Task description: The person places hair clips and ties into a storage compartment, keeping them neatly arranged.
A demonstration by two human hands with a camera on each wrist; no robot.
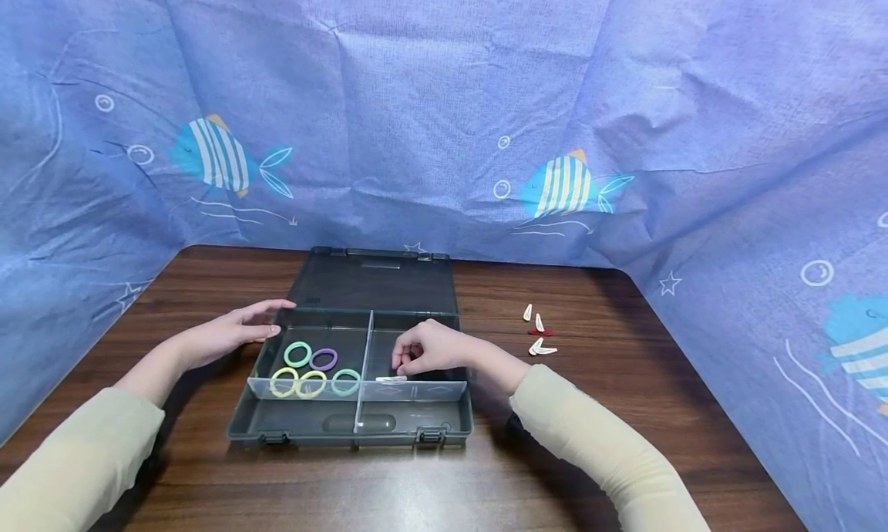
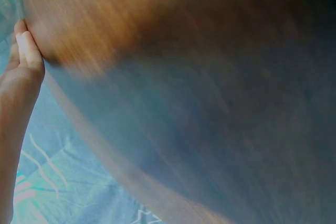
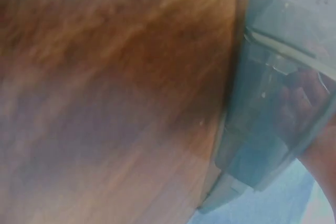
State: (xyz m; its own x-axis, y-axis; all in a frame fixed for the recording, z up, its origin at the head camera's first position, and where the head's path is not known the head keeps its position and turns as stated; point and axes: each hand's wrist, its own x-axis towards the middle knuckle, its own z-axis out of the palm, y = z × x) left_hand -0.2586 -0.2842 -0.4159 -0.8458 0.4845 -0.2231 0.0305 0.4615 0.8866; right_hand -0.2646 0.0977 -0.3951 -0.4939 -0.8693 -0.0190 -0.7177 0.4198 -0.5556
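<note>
A dark translucent divided box (image 1: 350,442) lies with its lid folded back on the table. My right hand (image 1: 433,347) reaches into its back right compartment, fingers curled and thumb against the index finger, pinching a small white hair clip (image 1: 391,378) close by the clear divider. In the right wrist view, the fingers (image 3: 302,98) show blurred through the box wall. At the box's back left corner, my left hand (image 1: 239,328) rests its loosely extended fingers along the side. Hair ties, including a purple one (image 1: 324,359) and a green one (image 1: 297,354), lie in the back left compartment.
Several white hair clips (image 1: 539,348) and a red hair clip (image 1: 539,332) lie on the brown wooden table (image 1: 597,409), right of the box. The box lid (image 1: 378,281) lies flat behind it. A blue fish-print cloth (image 1: 416,92) hangs around the table's back and sides.
</note>
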